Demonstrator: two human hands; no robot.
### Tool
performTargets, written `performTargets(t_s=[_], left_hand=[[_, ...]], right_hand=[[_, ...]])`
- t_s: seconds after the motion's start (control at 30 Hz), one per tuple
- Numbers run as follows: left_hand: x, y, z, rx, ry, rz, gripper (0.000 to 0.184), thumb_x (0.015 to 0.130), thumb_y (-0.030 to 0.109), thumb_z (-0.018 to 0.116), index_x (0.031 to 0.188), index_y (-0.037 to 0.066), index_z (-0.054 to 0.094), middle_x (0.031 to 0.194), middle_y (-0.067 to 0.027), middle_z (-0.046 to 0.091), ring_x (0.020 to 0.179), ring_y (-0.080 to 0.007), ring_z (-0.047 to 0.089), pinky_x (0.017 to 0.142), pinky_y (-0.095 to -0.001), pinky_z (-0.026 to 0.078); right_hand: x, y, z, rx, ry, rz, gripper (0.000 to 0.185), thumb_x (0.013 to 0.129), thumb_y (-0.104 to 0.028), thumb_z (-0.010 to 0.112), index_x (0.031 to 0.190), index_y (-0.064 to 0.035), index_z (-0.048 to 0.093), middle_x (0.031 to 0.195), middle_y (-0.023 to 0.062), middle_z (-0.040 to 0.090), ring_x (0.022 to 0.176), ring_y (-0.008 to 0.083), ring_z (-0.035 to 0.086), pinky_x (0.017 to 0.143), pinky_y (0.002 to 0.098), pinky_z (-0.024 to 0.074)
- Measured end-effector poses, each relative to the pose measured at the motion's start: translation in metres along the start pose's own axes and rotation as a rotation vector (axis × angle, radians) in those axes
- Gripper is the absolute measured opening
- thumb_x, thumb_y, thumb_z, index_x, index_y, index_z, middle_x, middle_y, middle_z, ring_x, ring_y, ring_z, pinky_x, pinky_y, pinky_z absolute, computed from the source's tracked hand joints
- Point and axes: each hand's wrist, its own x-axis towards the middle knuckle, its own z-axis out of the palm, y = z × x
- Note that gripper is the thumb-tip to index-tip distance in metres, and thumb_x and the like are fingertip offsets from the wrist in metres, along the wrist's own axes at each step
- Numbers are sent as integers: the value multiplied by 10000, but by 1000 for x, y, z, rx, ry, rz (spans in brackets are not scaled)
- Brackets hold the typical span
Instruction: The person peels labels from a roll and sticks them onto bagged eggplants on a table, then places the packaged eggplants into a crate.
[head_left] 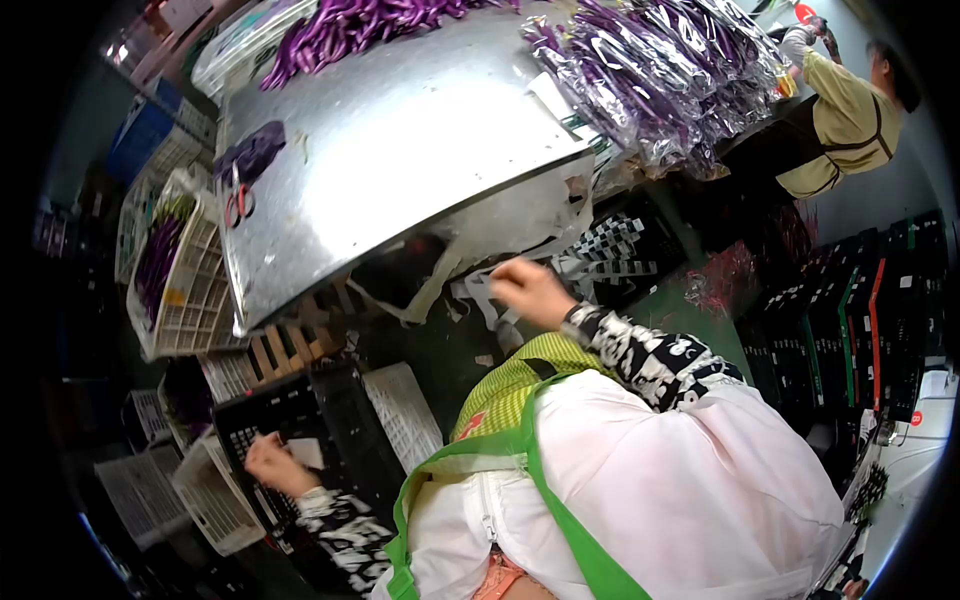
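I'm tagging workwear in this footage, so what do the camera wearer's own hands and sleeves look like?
The left hand and right hand wear no gloves; blur hides finer details. The left sleeve and right sleeve match: black with a bold white print, reaching to the wrists.

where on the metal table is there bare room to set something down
The metal table's broad middle is bare to its near edge, bordered by loose purple vegetables beyond, plastic-wrapped bundles right, scissors and dark purple cloth left. The far side and far right corner are crowded.
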Motion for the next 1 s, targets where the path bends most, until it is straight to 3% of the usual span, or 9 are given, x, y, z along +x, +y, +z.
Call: performTargets(t_s=[0.1,0.3,0.37,0.4,0.43,0.5,0.6,0.77,1.0], left_hand=[[57,8,16,228,107,-107,244,792,84,607,1020,17,659,703,-65,633,570,-200,576,541,-327,478],[132,48,41,639,275,-76,785,756,16,642,1440,218,316,1420,-236,292,1216,-370,424,843,-385,453],[166,26,33,903,99,170,756,778,15,636,1436,205,317,1311,-201,470,1182,-335,495,862,-357,454],[194,12,29,615,-214,-39,529,794,97,674,1297,123,512,995,-138,656,926,-266,628,767,-349,478],[169,80,56,689,-239,-60,229,807,185,693,989,47,676,665,-86,641,655,-208,624,655,-355,479],[106,205,113,996,-148,101,247,814,248,693,731,16,681,577,-93,591,554,-186,574,575,-358,458],[77,213,188,406,-332,375,270,771,175,725,958,-4,647,809,-108,646,745,-234,616,709,-345,486],[-31,287,340,-199,-659,1100,714,720,177,760,1331,-3,436,1301,-220,504,1187,-357,508,1004,-428,411],[-141,390,479,-628,-969,1084,1062,602,193,840,1458,141,214,1489,-198,188,1327,-361,294,1070,-465,302]], right_hand=[[75,64,-88,182,279,168,420,820,-307,679,1078,8,575,1037,122,597,944,211,587,817,321,492],[171,134,-218,424,357,241,1091,647,-473,807,1410,63,239,1441,229,312,1300,300,354,1032,382,313],[198,164,-222,430,348,212,1019,649,-414,824,1386,57,300,1397,207,390,1260,269,404,1039,377,311],[194,142,-220,456,302,206,954,660,-384,824,1365,44,345,1358,186,438,1229,251,431,1034,372,315],[190,125,-214,481,256,203,890,670,-355,825,1344,31,390,1319,165,486,1199,233,458,1030,367,319],[190,132,-201,465,286,247,450,740,-313,788,1038,-6,648,962,49,646,905,147,562,839,309,418],[179,148,-190,432,342,205,285,811,-267,733,738,-10,634,686,-25,559,633,60,452,603,243,380],[111,48,-136,551,244,120,167,855,-162,678,862,-1,632,770,9,617,688,59,534,625,223,440],[71,-77,-130,253,122,87,162,858,-106,641,962,18,630,857,16,645,779,63,565,711,224,472]])
